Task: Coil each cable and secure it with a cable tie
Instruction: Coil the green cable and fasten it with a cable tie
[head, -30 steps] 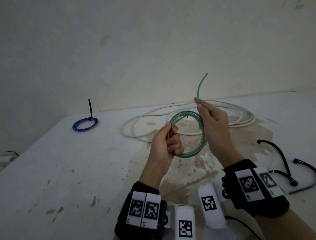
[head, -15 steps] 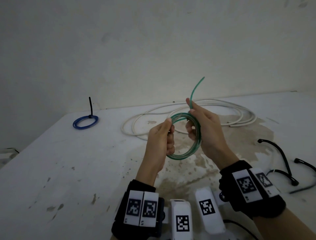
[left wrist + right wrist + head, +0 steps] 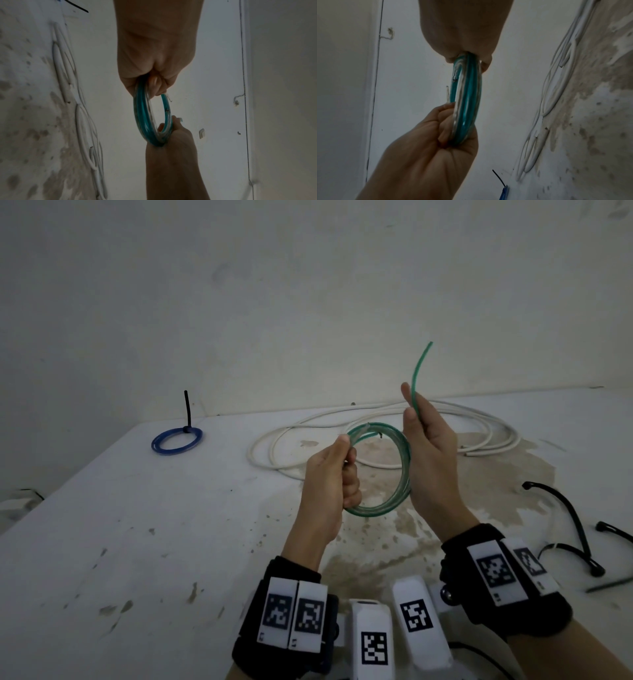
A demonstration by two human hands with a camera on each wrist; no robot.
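Observation:
A green cable [image 3: 394,446] is wound into a small coil and held in the air above the table. My left hand [image 3: 337,470] grips the coil's left side, fingers curled round the strands [image 3: 149,106]. My right hand [image 3: 428,446] holds the coil's right side [image 3: 467,94] and pinches the loose green end [image 3: 418,371], which sticks up past the fingers. A loose white cable [image 3: 376,440] lies in wide loops on the table behind the hands. At the far left lies a blue coil [image 3: 176,440] with a black cable tie [image 3: 186,410] standing up from it.
Several black cable ties [image 3: 568,522] lie at the table's right edge. The white table [image 3: 137,542] is stained brown in the middle and meets a pale wall at the back. Marker blocks [image 3: 373,642] sit at the near edge between my wrists.
My right hand rose and moved right from the coil's top, drawing the free green end upward. The left hand kept its grip on the coil.

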